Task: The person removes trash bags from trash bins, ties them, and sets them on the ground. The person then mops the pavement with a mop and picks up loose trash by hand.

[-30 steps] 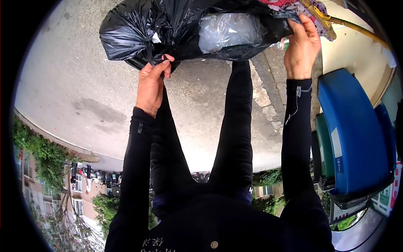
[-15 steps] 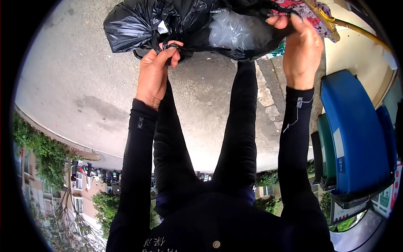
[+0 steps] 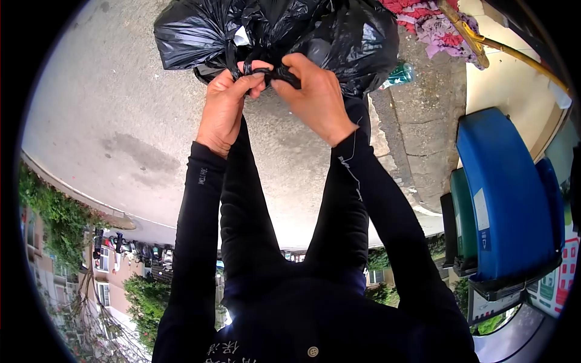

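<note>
Black plastic garbage bags [image 3: 357,45] fill the top middle of the head view, their gathered folds meeting near both hands. My left hand [image 3: 227,106] is closed on a twisted strand of black plastic, with fingers curled through a loop. Close beside it on the right, my right hand [image 3: 318,97] is closed round another gathered part of the black bag. The two hands nearly touch. A small white scrap [image 3: 241,36] shows among the folds above my left hand.
A green-labelled bottle [image 3: 400,75] lies right of the bags. Beyond it are a red and purple cloth mop [image 3: 439,27] and a yellow pole [image 3: 523,58]. Blue [image 3: 505,187] and green [image 3: 463,212] bins stand at the right. My legs are below the bags.
My right hand has moved left, from the bag's far right edge to beside my left hand, drawing black plastic with it. The clear plastic contents are now covered, and the bottle shows more.
</note>
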Demonstrator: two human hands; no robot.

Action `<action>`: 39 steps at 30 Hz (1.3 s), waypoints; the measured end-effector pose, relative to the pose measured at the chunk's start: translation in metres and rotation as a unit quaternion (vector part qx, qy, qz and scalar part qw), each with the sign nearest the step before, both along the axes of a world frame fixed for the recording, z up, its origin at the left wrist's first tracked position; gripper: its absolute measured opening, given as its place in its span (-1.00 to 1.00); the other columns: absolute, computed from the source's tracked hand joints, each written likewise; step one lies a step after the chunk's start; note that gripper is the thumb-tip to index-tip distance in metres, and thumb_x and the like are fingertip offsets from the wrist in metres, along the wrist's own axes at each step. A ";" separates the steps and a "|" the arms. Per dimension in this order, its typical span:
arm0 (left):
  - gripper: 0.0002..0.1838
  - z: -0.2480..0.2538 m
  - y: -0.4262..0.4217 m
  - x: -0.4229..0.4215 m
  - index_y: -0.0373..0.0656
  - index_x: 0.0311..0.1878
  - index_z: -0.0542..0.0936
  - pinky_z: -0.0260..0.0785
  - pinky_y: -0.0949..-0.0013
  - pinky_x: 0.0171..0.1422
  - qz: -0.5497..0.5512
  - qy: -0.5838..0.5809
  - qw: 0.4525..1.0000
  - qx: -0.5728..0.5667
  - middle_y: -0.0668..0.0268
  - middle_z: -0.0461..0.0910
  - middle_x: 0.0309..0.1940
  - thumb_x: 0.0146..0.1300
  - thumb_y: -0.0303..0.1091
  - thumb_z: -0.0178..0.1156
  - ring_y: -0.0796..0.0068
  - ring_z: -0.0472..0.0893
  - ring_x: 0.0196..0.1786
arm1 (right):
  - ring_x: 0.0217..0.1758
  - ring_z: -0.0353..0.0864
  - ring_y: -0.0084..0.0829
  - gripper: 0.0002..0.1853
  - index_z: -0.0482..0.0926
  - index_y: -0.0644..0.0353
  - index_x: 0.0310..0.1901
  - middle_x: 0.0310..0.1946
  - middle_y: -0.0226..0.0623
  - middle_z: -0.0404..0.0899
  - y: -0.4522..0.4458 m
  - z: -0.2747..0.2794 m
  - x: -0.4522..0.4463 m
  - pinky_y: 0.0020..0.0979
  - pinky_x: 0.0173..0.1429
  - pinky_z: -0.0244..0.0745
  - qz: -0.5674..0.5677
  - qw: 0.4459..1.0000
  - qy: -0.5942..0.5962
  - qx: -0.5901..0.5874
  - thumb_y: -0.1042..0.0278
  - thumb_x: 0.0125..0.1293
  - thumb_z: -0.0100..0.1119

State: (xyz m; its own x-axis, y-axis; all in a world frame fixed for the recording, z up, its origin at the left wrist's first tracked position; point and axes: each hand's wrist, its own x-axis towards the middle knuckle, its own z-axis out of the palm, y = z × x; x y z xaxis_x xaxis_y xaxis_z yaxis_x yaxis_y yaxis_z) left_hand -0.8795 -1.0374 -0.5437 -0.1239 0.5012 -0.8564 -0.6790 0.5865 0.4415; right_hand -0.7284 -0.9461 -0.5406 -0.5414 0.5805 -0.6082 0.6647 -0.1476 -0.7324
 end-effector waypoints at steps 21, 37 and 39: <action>-0.82 -0.010 -0.023 -0.002 -0.25 -0.22 0.58 0.29 0.46 0.10 -0.001 -0.060 0.997 -0.042 0.34 0.60 -0.22 0.33 -0.32 0.13 0.54 0.54 -0.13 | -0.45 0.66 -0.46 -0.75 0.31 0.37 0.07 -0.26 -0.25 0.58 -0.037 -0.006 -0.035 -0.46 -0.40 0.64 -0.296 0.940 0.014 -0.167 0.62 0.40 0.01; -0.87 -0.014 -0.005 -0.008 -0.28 -0.19 0.59 0.37 0.34 0.14 0.139 -0.152 0.977 -0.058 0.31 0.60 -0.15 0.31 -0.43 0.14 0.47 0.55 -0.02 | -0.40 0.67 -0.51 -0.75 0.44 0.35 -0.04 -0.39 -0.29 0.62 -0.042 -0.009 -0.036 -0.51 -0.41 0.55 -0.424 0.890 0.075 -0.148 0.59 0.28 0.22; -0.88 -0.020 -0.007 -0.009 -0.27 -0.18 0.59 0.38 0.38 0.12 0.159 -0.201 0.966 -0.025 0.30 0.60 -0.14 0.33 -0.43 0.13 0.48 0.55 -0.02 | -0.38 0.68 -0.55 -0.81 0.47 0.38 -0.15 -0.36 -0.29 0.61 -0.049 -0.013 -0.030 -0.53 -0.36 0.60 -0.359 0.929 0.082 -0.028 0.65 0.23 0.24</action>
